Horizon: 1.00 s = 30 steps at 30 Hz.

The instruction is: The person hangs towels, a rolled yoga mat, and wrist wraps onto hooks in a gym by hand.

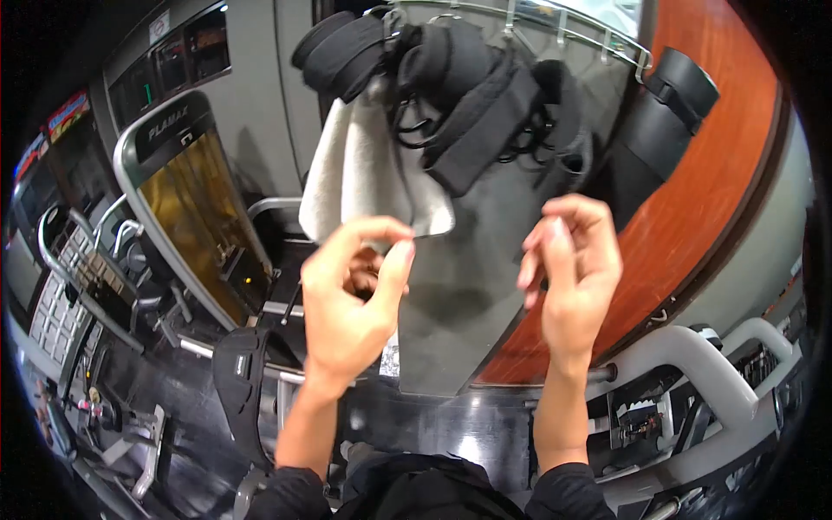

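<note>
My left hand [351, 308] is raised in front of me, fingers loosely curled, with a narrow gap between thumb tip and index tip. Nothing shows in it. Just beyond it hangs a pale grey towel [355, 173]. To the right, my right hand [576, 277] is also raised, its fingers bent and somewhat apart, and I see nothing held there. Above and between the hands, black padded straps [485, 113] with dark rings hang in a bunch from a metal hook rack [598, 39]. At the rack's right end hangs a black cylindrical pad [663, 113].
A weight machine [169, 165] stands on the left, with more gym equipment behind it. A black padded belt [238, 381] hangs low at the left. Grey machine frames [711, 373] rise at the lower right. A reddish wood panel [728, 156] lines the right side.
</note>
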Available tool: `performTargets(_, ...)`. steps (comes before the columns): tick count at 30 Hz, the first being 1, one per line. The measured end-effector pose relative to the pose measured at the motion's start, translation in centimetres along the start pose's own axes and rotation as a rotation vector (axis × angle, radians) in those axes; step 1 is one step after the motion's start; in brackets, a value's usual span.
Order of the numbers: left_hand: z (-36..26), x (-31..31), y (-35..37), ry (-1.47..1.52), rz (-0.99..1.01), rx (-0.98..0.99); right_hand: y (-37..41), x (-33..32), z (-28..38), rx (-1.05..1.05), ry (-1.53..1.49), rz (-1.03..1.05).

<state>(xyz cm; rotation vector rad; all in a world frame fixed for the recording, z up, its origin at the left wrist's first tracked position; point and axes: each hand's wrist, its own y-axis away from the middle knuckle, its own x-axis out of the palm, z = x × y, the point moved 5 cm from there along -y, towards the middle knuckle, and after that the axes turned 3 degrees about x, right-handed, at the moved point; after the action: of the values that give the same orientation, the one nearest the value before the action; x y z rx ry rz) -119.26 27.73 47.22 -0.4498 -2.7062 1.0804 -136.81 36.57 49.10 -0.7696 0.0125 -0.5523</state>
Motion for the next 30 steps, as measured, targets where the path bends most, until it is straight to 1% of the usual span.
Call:
performTargets(2,2.9,-1.8,2.9,0.044,-0.052,-0.099,2.6,1.9,-2.7,0.092,-0.085,0.108)
performTargets(4,5.8,-3.6,5.7,0.089,-0.157,-0.162,5.1,3.7,-6.0,0.181,-0.129,0.166)
performTargets(6,8.7,-5.6,8.1,0.084,-0.196,-0.262,7.3,5.9,-9.7,0.314,-0.152,0.219)
performTargets(7,9.9,-7.0,8.8,0.061,-0.231,-0.28,8.3,7.2,-11.5,0.407,-0.179,0.257)
performTargets(8,10.8,-8.3,9.4,0.038,-0.265,-0.296,9.2,8.5,-13.1,0.437,-0.188,0.307)
performTargets(9,11.3,-9.6,9.9,0.032,-0.349,-0.324,10.0,9.8,-14.7,0.493,-0.189,0.341)
performTargets(10,11.8,-11.0,10.3,0.015,-0.377,-0.326,10.8,11.2,-16.1,0.549,-0.187,0.374)
performTargets(14,14.3,-16.6,12.3,-0.066,-0.492,-0.364,13.2,16.8,-20.8,0.64,-0.162,0.527)
performTargets(16,16.6,-20.0,13.9,-0.171,-0.543,-0.386,14.3,19.4,-23.2,0.65,-0.164,0.603)
performTargets(17,17.5,-21.8,14.7,-0.27,-0.553,-0.378,14.9,20.7,-24.2,0.68,-0.166,0.633)
performTargets(18,18.1,-23.4,15.6,-0.352,-0.584,-0.446,15.5,22.0,-25.1,0.71,-0.169,0.661)
performTargets(20,18.7,-26.5,17.1,-0.653,-0.556,-0.335,16.6,24.4,-27.0,0.719,-0.077,0.724)
performTargets(22,18.6,-28.9,18.8,-0.719,-0.57,-0.571,18.1,26.4,-29.2,0.654,0.014,0.867)
performTargets(23,19.2,-30.3,20.1,-0.825,-0.56,-0.549,18.6,27.3,-30.0,0.655,0.064,0.897)
performTargets(24,19.9,-31.6,21.3,-0.932,-0.548,-0.524,19.6,28.1,-31.6,0.588,0.103,0.897)
performTargets(25,19.7,-32.4,22.1,-0.951,-0.539,-0.576,20.2,28.9,-32.6,0.58,0.148,0.907)
performTargets(26,20.3,-33.4,23.3,-0.957,-0.499,-0.654,20.8,29.5,-33.3,0.573,0.194,0.915)
performTargets(28,18.4,-33.3,23.0,-1.185,-0.324,-0.718,22.1,30.5,-35.3,0.486,0.265,0.945)
performTargets(29,18.5,-33.9,23.8,-1.159,-0.264,-0.747,22.6,30.8,-36.1,0.477,0.29,0.942)
performTargets(30,18.9,-34.4,24.6,-1.175,-0.162,-0.776,23.1,31.0,-37.0,0.48,0.291,0.935)
